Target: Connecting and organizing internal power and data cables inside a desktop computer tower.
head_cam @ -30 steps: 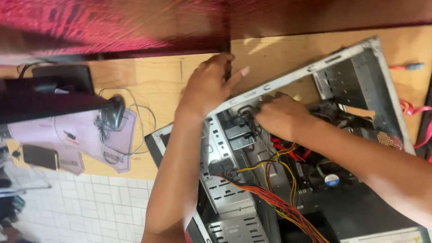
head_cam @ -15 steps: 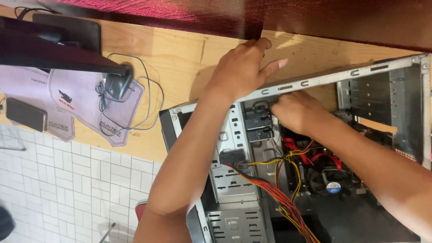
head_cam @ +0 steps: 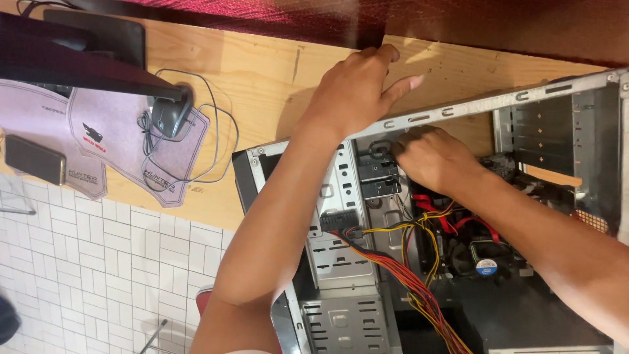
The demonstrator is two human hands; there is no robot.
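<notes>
View has shifted; left hand [head_cam: 354, 88] stays spread on open grey metal computer case [head_cam: 458, 108] rim; right hand [head_cam: 429, 157] fingers remain curled at black drive bay [head_cam: 379, 172], grip unclear.

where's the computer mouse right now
In the head view the mouse sits upper left on a grey mat on the wooden table, left of the open computer case.
</notes>
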